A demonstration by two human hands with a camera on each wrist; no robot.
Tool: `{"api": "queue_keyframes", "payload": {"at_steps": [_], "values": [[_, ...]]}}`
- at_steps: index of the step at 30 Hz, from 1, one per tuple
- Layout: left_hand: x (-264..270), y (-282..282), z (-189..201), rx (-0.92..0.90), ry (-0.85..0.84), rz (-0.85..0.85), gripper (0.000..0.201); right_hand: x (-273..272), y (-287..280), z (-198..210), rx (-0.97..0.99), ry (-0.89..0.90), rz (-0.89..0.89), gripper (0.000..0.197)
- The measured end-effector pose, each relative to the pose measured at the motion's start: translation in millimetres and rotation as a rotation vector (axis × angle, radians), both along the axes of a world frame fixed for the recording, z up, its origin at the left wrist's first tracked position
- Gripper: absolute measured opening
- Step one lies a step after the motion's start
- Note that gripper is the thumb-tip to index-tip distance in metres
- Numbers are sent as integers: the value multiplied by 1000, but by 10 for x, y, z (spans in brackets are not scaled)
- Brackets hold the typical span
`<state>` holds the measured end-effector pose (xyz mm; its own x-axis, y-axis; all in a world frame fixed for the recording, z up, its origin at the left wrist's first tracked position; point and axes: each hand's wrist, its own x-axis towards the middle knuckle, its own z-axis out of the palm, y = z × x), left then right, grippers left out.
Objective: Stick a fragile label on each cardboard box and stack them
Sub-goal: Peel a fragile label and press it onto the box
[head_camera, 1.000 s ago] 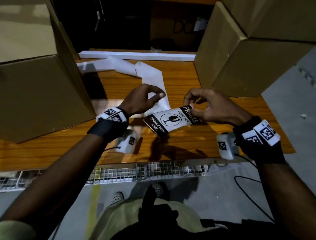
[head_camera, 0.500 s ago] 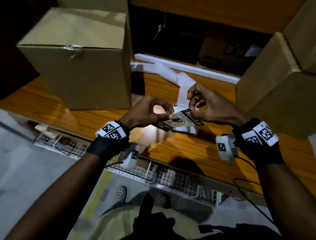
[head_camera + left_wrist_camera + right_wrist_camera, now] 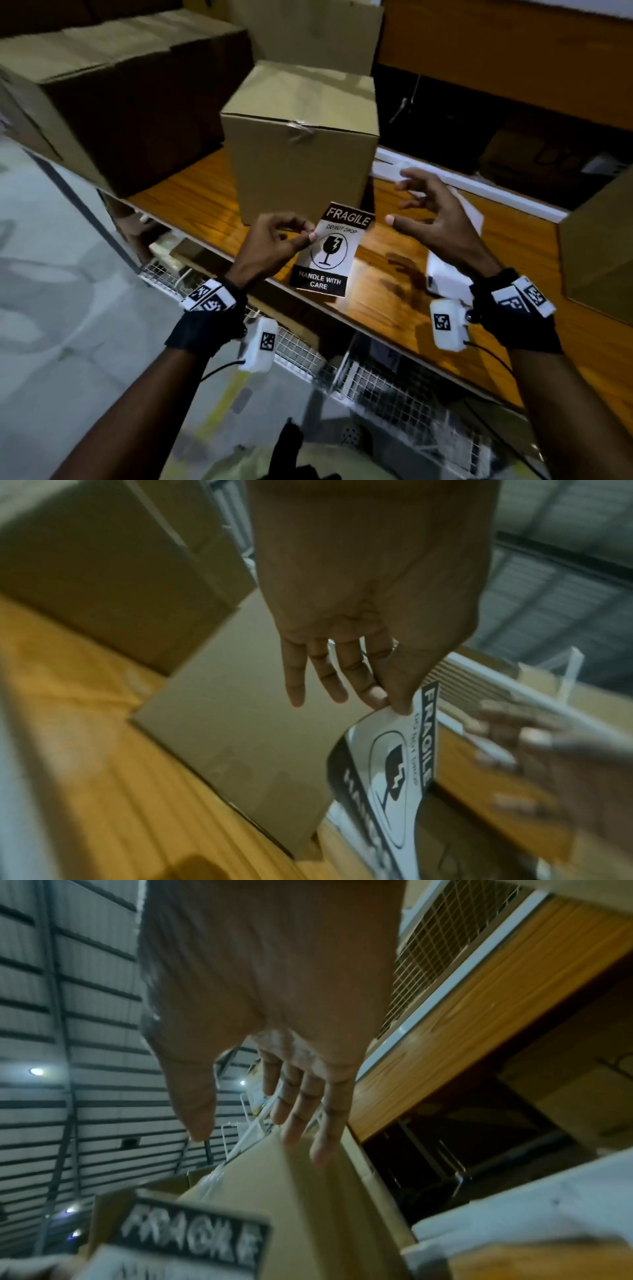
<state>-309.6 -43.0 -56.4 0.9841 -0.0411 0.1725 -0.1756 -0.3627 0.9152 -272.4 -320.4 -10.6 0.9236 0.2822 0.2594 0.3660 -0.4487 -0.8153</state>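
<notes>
Head view, nearest first: both forearms reach forward over the front edge of the wooden counter [image 3: 394,294], each wrist wrapped in a black band carrying a white camera block; under that edge runs a white wire-mesh tray [image 3: 373,380]. Above the counter's front edge, the left hand [image 3: 274,245] pinches the fragile label [image 3: 330,250] at its left edge between thumb and fingers [image 3: 311,237]; the label hangs upright, printed side toward the head camera, reading FRAGILE, DO NOT DROP, HANDLE WITH CARE around a broken-glass symbol; the left wrist view shows the sheet bowed, the thumb on the printed face. Just right of the label, apart from it, the right hand [image 3: 435,214] is released, its digits spread and loosely bent, grasping nothing; the right wrist view agrees. Beneath that hand lies white backing paper [image 3: 445,281] on the counter. Directly behind the label stands a sealed cardboard box [image 3: 301,161], upright on the counter, its near face plain; left of it sits a bigger carton [image 3: 130,102]; another carton [image 3: 599,260] cuts in at the right edge; farther back, a dark recess holds more boxes, too dim to make out.
</notes>
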Motion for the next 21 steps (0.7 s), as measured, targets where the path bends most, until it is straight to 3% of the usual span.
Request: {"api": "queue_keyframes", "payload": {"at_steps": [4, 9, 13, 21], "values": [[-149, 583, 46, -235, 24, -8, 6, -131, 700, -208, 125, 112, -8, 52], [-197, 1145, -16, -361, 69, -5, 7, -293, 1438, -419, 398, 155, -116, 13], [-168, 1383, 9, -415, 121, -22, 8, -342, 1758, -440, 496, 215, -167, 7], [198, 1486, 107, -489, 127, 72, 14, -39, 1989, -252, 566, 172, -179, 3]]}}
